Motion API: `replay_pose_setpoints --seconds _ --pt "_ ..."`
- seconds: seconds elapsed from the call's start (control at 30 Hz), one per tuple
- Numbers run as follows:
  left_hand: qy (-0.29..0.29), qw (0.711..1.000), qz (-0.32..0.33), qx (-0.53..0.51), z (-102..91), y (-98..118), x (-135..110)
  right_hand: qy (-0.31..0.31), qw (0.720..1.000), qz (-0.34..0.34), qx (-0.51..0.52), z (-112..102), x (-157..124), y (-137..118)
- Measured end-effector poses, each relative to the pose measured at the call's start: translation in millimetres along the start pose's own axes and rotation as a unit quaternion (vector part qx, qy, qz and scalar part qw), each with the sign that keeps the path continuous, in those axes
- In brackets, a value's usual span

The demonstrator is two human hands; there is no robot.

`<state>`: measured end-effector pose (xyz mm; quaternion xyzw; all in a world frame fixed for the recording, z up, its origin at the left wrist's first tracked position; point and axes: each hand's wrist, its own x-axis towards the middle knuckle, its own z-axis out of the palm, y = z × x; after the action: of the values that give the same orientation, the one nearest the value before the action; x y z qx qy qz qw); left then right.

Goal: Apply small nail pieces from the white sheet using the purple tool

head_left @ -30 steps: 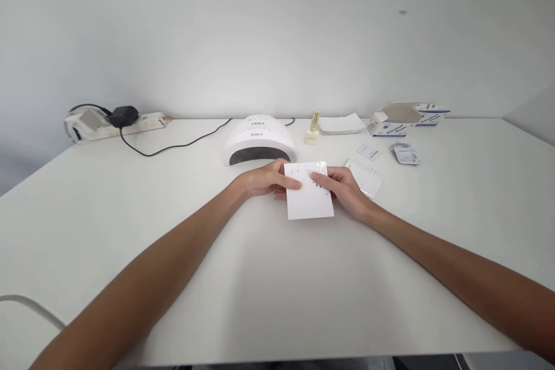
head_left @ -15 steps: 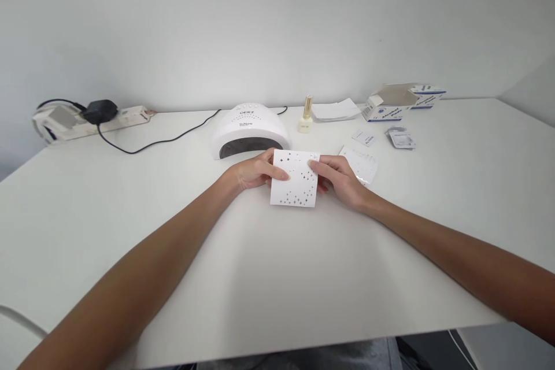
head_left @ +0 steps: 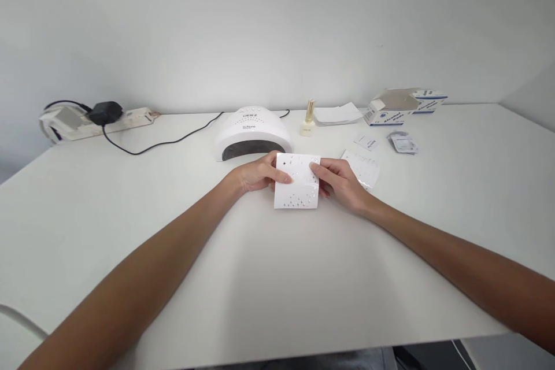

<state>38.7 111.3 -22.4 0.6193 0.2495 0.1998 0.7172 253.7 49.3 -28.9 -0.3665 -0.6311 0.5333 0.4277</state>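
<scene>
Between both hands I hold a small white sheet with shiny silver star shapes (head_left: pixel 299 193), tilted up above the table. My left hand (head_left: pixel 262 173) grips its left side, thumb on the front and fingers behind. My right hand (head_left: pixel 340 179) pinches the upper right edge, its thumb on the front face. The fingers behind the sheet are partly hidden. Just beyond my right hand lies a second patterned sheet (head_left: pixel 365 167). A white nail lamp (head_left: pixel 255 129) with a dark opening stands behind my left hand.
A nail polish bottle (head_left: pixel 307 121) stands right of the lamp, beside some white paper (head_left: pixel 340 114). An opened alcohol pad box (head_left: pixel 392 115), small sachets (head_left: pixel 403 143) and a small printed packet (head_left: pixel 365 141) lie at right. A power strip (head_left: pixel 134 117) with a black adapter (head_left: pixel 105 113) sits at left.
The view has shifted slightly, so everything sits a little lower and further right. Both hands keep their hold on the sheet, whose tilt and glints differ a little.
</scene>
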Motion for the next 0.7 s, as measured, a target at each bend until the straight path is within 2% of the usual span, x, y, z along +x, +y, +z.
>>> replay_pose_setpoints --seconds 0.17,0.4,0.53,0.7 --pt "0.005 1.0 -0.019 -0.015 -0.3 -0.2 -0.4 -0.007 1.0 -0.012 0.007 -0.1 -0.9 0.0" --pt "0.01 1.0 -0.018 -0.021 -2.6 -2.0 0.7 0.009 0.999 -0.025 -0.046 1.5 -2.6 -2.9" --pt "0.005 1.0 -0.02 -0.019 -1.4 -0.6 1.2 0.047 0.992 -0.015 -0.114 4.3 -2.9 -6.8" --pt "0.003 0.999 -0.032 -0.016 -1.0 0.1 2.8 0.092 0.968 -0.029 -0.23 4.5 -2.6 -4.8"
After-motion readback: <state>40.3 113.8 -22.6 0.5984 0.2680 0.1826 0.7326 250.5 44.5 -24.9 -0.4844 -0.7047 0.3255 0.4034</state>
